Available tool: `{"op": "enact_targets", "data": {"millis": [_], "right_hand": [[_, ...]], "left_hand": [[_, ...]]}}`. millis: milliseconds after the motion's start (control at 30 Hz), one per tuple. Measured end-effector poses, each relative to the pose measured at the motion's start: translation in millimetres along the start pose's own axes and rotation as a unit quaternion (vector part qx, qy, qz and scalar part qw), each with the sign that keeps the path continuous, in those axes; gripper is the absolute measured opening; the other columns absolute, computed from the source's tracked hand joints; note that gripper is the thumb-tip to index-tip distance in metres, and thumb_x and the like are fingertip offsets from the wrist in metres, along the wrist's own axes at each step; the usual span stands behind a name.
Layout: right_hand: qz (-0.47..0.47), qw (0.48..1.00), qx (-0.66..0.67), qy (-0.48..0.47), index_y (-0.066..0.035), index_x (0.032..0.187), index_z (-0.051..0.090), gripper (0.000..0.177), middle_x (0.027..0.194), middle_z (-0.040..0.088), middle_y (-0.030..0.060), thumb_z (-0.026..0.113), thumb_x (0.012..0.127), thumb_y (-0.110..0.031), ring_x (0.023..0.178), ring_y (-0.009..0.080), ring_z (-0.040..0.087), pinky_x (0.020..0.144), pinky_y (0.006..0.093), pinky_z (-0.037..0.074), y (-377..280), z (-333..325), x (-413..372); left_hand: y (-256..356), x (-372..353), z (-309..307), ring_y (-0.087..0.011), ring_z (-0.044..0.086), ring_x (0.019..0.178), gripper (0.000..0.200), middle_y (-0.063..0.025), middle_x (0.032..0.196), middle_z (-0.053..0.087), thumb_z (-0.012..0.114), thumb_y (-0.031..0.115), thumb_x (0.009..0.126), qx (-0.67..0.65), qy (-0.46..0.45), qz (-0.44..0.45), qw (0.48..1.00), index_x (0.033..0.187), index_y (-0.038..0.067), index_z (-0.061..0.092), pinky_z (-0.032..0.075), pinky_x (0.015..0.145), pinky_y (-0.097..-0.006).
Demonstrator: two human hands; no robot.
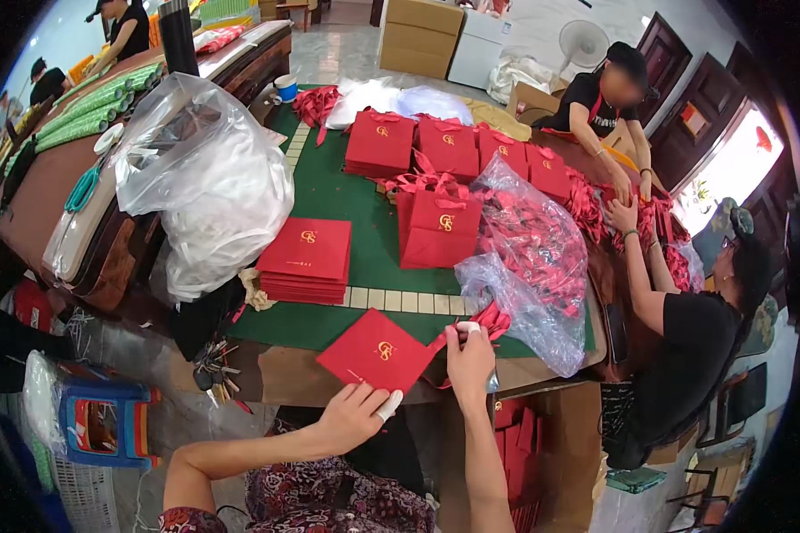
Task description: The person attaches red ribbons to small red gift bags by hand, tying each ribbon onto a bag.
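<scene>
A flat red paper bag (373, 348) with a gold emblem is held tilted over the table's near edge. My left hand (362, 416) grips its lower edge, with a white covering on one finger. At the bag's right corner, my right hand (469, 360) is closed on a red ribbon (492, 320), its fingertips also wrapped in white. Just beyond lies a stack of flat red bags (304, 258). Some red bags with ribbon handles (440, 229) stand near the middle. A clear plastic bag full of red ribbons (538, 240) lies to the right.
More stacks of red bags (380, 142) line the far side of the green table mat (329, 182). Crumpled clear plastic (213, 195) bulges at left. An open carton (564, 453) holds red bags below right. Two co-workers handle red ribbons at the right.
</scene>
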State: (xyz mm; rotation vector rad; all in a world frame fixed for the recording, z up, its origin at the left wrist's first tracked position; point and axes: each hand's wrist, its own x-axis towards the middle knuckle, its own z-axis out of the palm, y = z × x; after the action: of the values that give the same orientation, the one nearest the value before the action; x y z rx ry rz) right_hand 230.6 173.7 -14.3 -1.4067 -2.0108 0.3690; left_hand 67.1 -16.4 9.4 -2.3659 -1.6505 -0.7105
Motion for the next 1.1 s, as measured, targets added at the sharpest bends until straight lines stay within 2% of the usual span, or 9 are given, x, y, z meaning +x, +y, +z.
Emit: {"op": "enact_targets", "data": {"millis": [167,300,467,533,633,767,800,900,1100], "right_hand": [[-0.024,1.000,-0.012,0.002,-0.003,0.090,0.065,0.019,0.086,0.060,0.0134,0.074,0.084,-0.019,0.079,0.0345,0.061,0.069,0.0446,0.048,10.4,12.2,8.2],[-0.040,0.999,0.020,-0.004,-0.001,0.090,0.065,0.014,0.083,0.065,0.0117,0.072,0.086,-0.013,0.074,0.0274,0.066,0.069,0.0388,0.051,5.9,4.7,6.0],[0.046,0.987,0.119,-0.094,-0.001,0.099,0.065,0.015,0.089,0.068,0.0140,0.070,0.087,-0.008,0.079,0.0283,0.068,0.069,0.0377,0.052,-11.5,-13.0,-4.9],[-0.002,0.984,0.166,-0.068,0.000,0.101,0.067,0.014,0.090,0.071,0.0111,0.070,0.089,-0.006,0.076,0.0184,0.068,0.071,0.0320,0.053,-12.2,-12.0,-14.7],[-0.019,0.976,0.190,-0.108,0.000,0.104,0.068,0.014,0.090,0.070,0.0100,0.068,0.090,-0.004,0.076,0.0151,0.067,0.071,0.0303,0.053,-24.0,-19.0,-24.0],[-0.077,0.977,0.159,-0.118,-0.002,0.103,0.070,0.014,0.090,0.068,0.0101,0.070,0.089,-0.005,0.078,0.0176,0.067,0.070,0.0285,0.052,-39.2,-17.3,-35.1],[-0.068,0.974,0.177,-0.124,-0.003,0.103,0.071,0.015,0.090,0.068,0.0143,0.069,0.089,-0.007,0.077,0.0302,0.066,0.069,0.0364,0.052,-47.4,-16.6,-37.0],[-0.064,0.971,0.190,-0.133,-0.003,0.101,0.071,0.014,0.093,0.069,0.0121,0.072,0.087,-0.005,0.079,0.0188,0.068,0.071,0.0299,0.053,-61.5,-7.8,-43.2],[-0.043,0.977,0.154,-0.140,-0.003,0.091,0.070,0.012,0.085,0.069,0.0144,0.073,0.081,-0.009,0.075,0.0302,0.068,0.065,0.0384,0.053,-66.8,3.1,-43.9]], "left_hand": [[7.1,-15.9,26.9,-0.0247,0.058,0.091,0.044,-0.0058,0.098,0.059,0.075,0.030,0.081,-0.098,-0.039,-0.055,0.993,0.116,0.005,0.068,0.050,0.077,-0.0388],[-21.5,16.0,30.2,-0.0261,0.058,0.092,0.044,-0.0064,0.108,0.061,0.078,0.029,0.078,-0.114,0.013,-0.115,0.987,0.115,0.006,0.069,0.050,0.076,-0.0389],[-64.5,57.4,47.9,-0.0312,0.055,0.107,0.053,-0.0117,0.118,0.059,0.075,0.023,0.081,-0.088,0.044,-0.078,0.992,0.127,0.002,0.060,0.045,0.093,-0.0467],[-71.1,60.0,55.6,-0.0322,0.053,0.109,0.056,-0.0125,0.115,0.059,0.075,0.024,0.080,-0.100,0.009,-0.052,0.994,0.127,0.000,0.058,0.040,0.097,-0.0485],[-71.5,53.1,50.8,-0.0319,0.053,0.107,0.053,-0.0128,0.110,0.059,0.076,0.026,0.080,-0.125,-0.041,-0.096,0.987,0.124,0.001,0.060,0.040,0.095,-0.0468],[-65.4,42.7,32.1,-0.0292,0.052,0.104,0.045,-0.0113,0.103,0.058,0.079,0.024,0.076,-0.105,-0.009,-0.147,0.984,0.112,0.000,0.067,0.041,0.090,-0.0423],[-63.8,41.8,27.9,-0.0294,0.053,0.103,0.043,-0.0115,0.103,0.058,0.079,0.024,0.076,-0.116,-0.012,-0.178,0.977,0.110,0.001,0.067,0.041,0.089,-0.0421],[-62.6,43.0,19.8,-0.0297,0.054,0.100,0.038,-0.0120,0.100,0.059,0.079,0.024,0.076,-0.134,-0.022,-0.228,0.964,0.106,0.003,0.068,0.041,0.086,-0.0417],[-57.2,45.7,14.6,-0.0312,0.056,0.093,0.034,-0.0125,0.088,0.062,0.079,0.021,0.077,-0.191,-0.041,-0.276,0.941,0.105,0.006,0.066,0.040,0.083,-0.0422]]}}
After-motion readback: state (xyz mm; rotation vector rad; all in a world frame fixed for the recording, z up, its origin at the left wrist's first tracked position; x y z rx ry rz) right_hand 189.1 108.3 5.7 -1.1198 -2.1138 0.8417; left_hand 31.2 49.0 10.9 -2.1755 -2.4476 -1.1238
